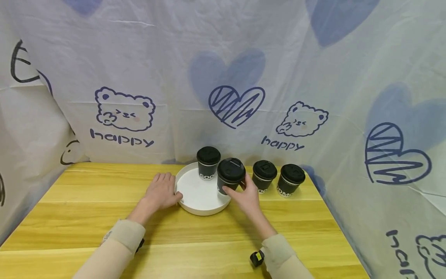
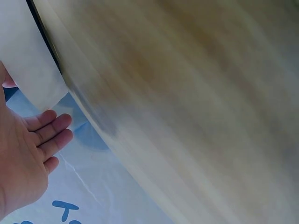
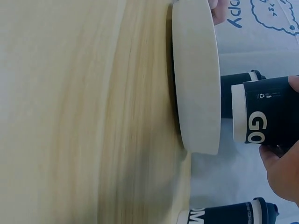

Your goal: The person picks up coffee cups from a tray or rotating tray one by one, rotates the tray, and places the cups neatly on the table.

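A round white tray [image 1: 195, 195] lies on the table. My left hand [image 1: 161, 190] is at its left side, thumb over the rim and fingers along the outer wall; the left wrist view shows those fingers [image 2: 53, 135] nearly straight beside the tray [image 2: 32, 51]. My right hand [image 1: 245, 197] grips a black lidded paper coffee cup [image 1: 230, 176] over the tray's right part. In the right wrist view, this cup's white base [image 3: 239, 112] is apart from the tray wall [image 3: 196, 79]. Another black coffee cup [image 1: 208, 164] stands upright on the tray towards the back.
Right of the tray, two more lidded black coffee cups stand on the wooden table [image 1: 195, 248]: a nearer one [image 1: 263, 176] and an outer one [image 1: 290, 180]. A white sheet with hearts and bears [image 1: 125, 110] hangs behind the table's far edge.
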Available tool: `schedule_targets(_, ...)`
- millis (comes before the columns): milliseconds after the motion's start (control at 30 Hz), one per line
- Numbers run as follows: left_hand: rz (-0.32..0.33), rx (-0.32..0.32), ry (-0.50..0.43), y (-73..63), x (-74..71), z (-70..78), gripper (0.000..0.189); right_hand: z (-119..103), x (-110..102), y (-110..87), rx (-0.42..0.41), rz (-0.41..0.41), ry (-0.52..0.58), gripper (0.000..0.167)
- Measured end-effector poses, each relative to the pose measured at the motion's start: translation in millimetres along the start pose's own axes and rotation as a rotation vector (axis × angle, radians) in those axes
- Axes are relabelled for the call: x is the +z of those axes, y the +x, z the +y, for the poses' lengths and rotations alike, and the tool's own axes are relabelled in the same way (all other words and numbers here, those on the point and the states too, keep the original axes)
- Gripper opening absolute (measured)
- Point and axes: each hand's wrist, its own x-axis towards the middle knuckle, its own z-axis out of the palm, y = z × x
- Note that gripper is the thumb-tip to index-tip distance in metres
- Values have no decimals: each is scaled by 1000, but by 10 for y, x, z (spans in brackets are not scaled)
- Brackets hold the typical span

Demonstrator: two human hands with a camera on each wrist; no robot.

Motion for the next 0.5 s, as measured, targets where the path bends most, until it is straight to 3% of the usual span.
schedule_targets(500,12,0,-6,-12,6,1,66,33,-249,-133,20,12,0,79)
